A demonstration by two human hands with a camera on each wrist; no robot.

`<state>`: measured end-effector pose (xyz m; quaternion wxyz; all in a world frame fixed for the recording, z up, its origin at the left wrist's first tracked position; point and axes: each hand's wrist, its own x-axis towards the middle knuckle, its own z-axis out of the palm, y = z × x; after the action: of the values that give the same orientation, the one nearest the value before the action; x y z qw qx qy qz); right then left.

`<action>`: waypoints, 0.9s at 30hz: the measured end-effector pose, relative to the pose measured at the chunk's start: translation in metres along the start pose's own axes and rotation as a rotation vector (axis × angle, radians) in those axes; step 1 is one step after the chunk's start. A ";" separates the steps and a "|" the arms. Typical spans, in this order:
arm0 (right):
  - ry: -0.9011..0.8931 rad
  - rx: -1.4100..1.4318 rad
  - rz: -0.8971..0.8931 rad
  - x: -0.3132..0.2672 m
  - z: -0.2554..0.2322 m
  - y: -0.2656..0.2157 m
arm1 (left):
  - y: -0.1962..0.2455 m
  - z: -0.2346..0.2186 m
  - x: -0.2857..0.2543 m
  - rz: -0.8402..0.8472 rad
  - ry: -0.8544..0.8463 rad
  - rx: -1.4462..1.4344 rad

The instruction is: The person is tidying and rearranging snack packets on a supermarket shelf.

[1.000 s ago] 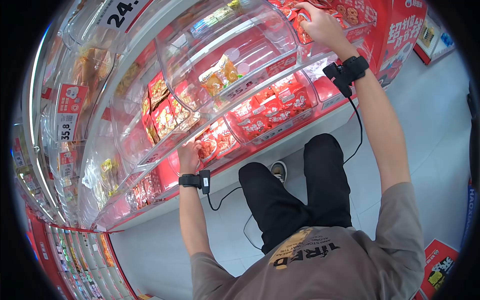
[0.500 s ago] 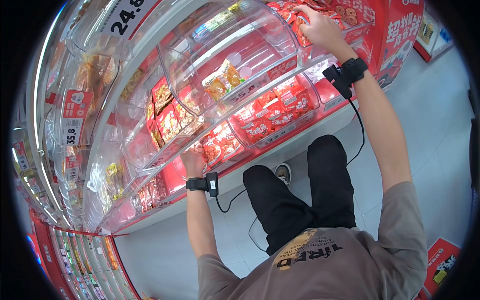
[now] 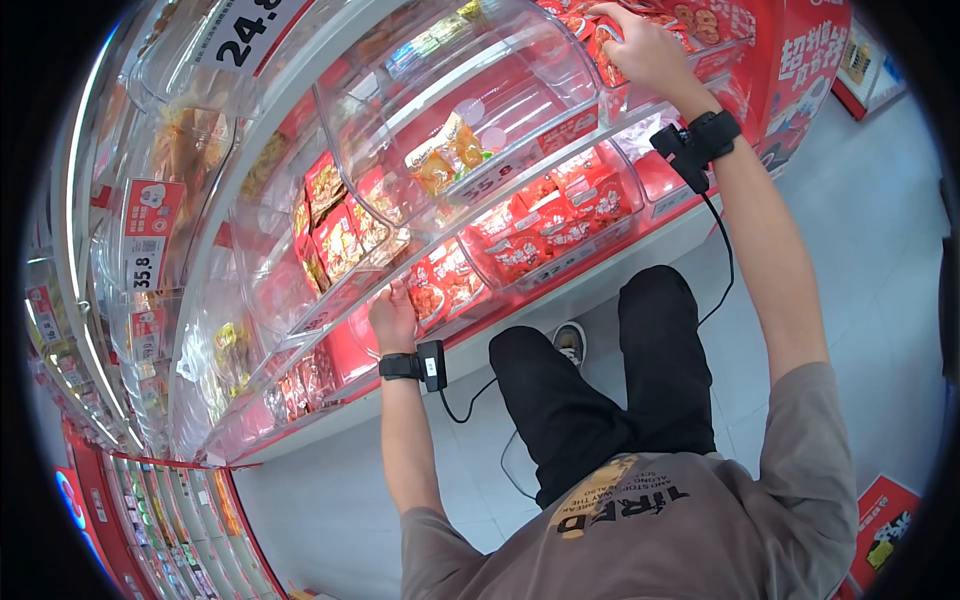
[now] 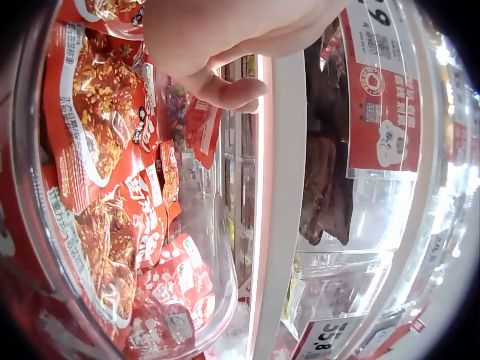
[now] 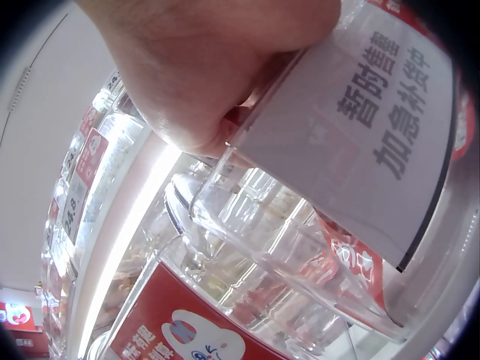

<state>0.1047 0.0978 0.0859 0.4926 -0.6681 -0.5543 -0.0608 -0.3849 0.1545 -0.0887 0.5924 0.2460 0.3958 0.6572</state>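
My right hand reaches into the upper right clear bin, its finger and thumb around a red snack packet among others. In the right wrist view this hand is curled at the bin's edge beside a white printed card, with its fingertips hidden. My left hand is at the lower shelf, beside a bin of red snack packets. The left wrist view shows its thumb loosely bent over more red packets; the other fingers are out of sight there and nothing shows in its grasp.
Curved clear bins fill the tiers, fronted by price tags. Orange-and-white packets lie in the middle bin, with red ones to its left. A pale floor runs along the shelf base; a cable hangs from the right wrist.
The left hand has shifted slightly right and turned a little at the lower bin. The right hand stays at the upper right packets. The head view has swung slightly.
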 end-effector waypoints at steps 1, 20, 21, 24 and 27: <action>-0.007 0.007 0.007 0.000 0.000 0.000 | -0.001 -0.003 0.004 -0.013 -0.022 -0.027; 0.000 0.003 0.005 -0.001 -0.004 -0.005 | 0.008 0.035 -0.028 -0.001 -0.299 0.936; 0.011 0.018 -0.017 -0.001 -0.002 -0.003 | 0.008 0.041 -0.034 0.038 -0.334 1.053; -0.005 0.020 0.004 -0.002 -0.003 -0.004 | 0.004 0.045 -0.033 0.314 -0.500 1.348; -0.018 -0.005 0.015 -0.002 -0.003 -0.005 | 0.003 0.063 -0.049 0.575 -0.480 1.805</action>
<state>0.1014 0.0937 0.0898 0.4864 -0.6740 -0.5535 -0.0525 -0.3275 0.1212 -0.0437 0.0635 0.8216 0.5439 0.1589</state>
